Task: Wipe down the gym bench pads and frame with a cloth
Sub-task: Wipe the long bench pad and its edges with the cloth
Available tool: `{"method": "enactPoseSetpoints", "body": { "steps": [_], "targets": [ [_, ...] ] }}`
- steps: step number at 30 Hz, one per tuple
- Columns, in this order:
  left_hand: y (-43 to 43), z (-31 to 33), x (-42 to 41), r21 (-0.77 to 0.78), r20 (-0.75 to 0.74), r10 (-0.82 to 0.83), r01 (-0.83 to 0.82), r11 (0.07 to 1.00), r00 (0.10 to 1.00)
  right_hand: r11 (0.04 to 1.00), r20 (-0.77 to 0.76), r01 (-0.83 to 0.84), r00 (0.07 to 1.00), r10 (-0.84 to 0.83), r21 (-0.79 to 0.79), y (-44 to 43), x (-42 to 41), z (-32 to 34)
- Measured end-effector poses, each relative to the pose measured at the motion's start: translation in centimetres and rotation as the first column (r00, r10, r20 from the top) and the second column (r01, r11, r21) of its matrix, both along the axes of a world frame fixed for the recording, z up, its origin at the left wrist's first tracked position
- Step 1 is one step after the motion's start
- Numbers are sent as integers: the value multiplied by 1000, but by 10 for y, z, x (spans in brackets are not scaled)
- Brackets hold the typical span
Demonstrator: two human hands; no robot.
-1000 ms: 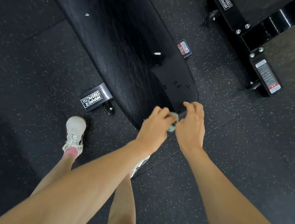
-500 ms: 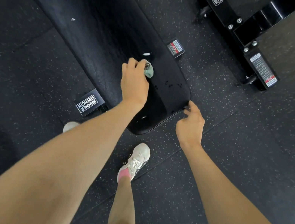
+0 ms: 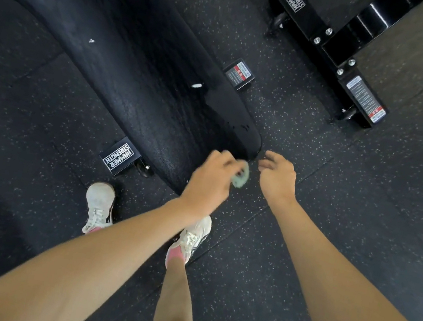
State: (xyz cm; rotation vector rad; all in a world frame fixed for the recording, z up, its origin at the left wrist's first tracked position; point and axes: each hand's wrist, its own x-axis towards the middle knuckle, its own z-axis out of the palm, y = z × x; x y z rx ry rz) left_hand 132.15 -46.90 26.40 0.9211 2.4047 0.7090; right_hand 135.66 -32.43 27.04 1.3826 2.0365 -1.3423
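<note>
The long black bench pad (image 3: 140, 74) runs from the upper left down to a rounded near end in front of me. My left hand (image 3: 211, 180) grips a small wadded pale green cloth (image 3: 241, 178) just off that near end, blurred by motion. My right hand (image 3: 278, 176) hovers beside the pad's right corner with fingers loosely curled, holding nothing and not touching the pad. Two ends of the bench frame's foot stick out from under the pad: a labelled black end cap (image 3: 119, 158) on the left and a warning-label end (image 3: 239, 74) on the right.
Another black frame base (image 3: 329, 48) with casters and warning labels stands at the upper right. Speckled rubber floor (image 3: 369, 188) lies all around. My two feet in white shoes (image 3: 99, 205) stand just short of the pad's near end.
My left hand pulled the cloth back from the pad's surface to its near end. My right hand let go of the pad's corner and lifted slightly. My left foot stepped forward into view.
</note>
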Motion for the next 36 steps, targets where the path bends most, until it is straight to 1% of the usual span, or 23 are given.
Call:
{"method": "enactPoseSetpoints", "body": {
  "steps": [2,3,4,5,7,10,12,14,17,20,21,23,25,26,27,28,29,31,32,34,36],
  "targets": [
    [0,2,-32,35,-61,259,-258,966,964,999,4,12,1000,-12,-35,1,-1,0],
    [3,4,-52,40,-81,355,-353,935,931,999,0,17,1000,-17,-47,1,-2,0],
    [8,5,-72,27,-108,415,-415,909,903,998,-6,29,1000,-29,-58,0,-4,0],
    [13,6,-91,8,-142,445,-448,894,884,996,-12,47,999,-48,-70,-1,-6,-1],
    [21,2,-114,-30,-196,452,-466,884,870,994,-25,66,997,-69,-86,-3,-9,0],
    [26,-11,-113,-88,-201,430,-453,887,880,991,-30,71,997,-75,-110,-7,-11,2],
    [28,-14,-97,-79,-195,400,-421,904,896,987,-28,105,994,-109,-119,-8,-11,1],
    [31,-13,-80,-65,-172,334,-349,935,927,975,-26,177,983,-182,-136,-7,-12,-1],
    [33,-12,-58,-62,-143,220,-230,971,965,911,11,334,940,-342,-243,1,-12,2],
    [35,-12,-39,-83,-120,126,-137,987,985,846,42,400,910,-413,-353,9,-12,7],
    [36,-10,-34,-93,-101,66,-75,993,993,838,46,402,908,-415,-368,10,-12,7],
    [37,-5,-24,-118,-47,-124,118,986,991,833,48,412,904,-426,-370,11,-15,6],
    [35,-3,-21,-126,5,-316,314,941,949,809,51,451,882,-468,-377,12,-17,2],
    [33,-1,-24,-108,4,-358,356,928,934,798,55,468,873,-485,-380,12,-17,1],
    [31,1,-32,-93,-16,-351,348,933,936,793,61,475,869,-491,-381,12,-18,0],
    [28,4,-44,-83,-43,-297,293,952,954,789,64,479,867,-495,-385,12,-18,-1],
    [27,6,-59,-68,-78,-202,197,978,976,782,67,487,862,-503,-390,13,-17,-2],
    [26,10,-98,-48,-174,33,-42,998,984,759,69,513,843,-534,-401,13,-17,-4],
    [28,10,-120,-63,-215,133,-149,987,967,744,69,527,832,-551,-410,14,-17,-5],
    [35,7,-158,-129,-265,259,-300,945,929,716,73,554,810,-583,-425,14,-16,-6],
    [45,1,-173,-212,-288,289,-355,911,913,697,76,570,794,-603,-434,13,-15,-7]
  ]
}}
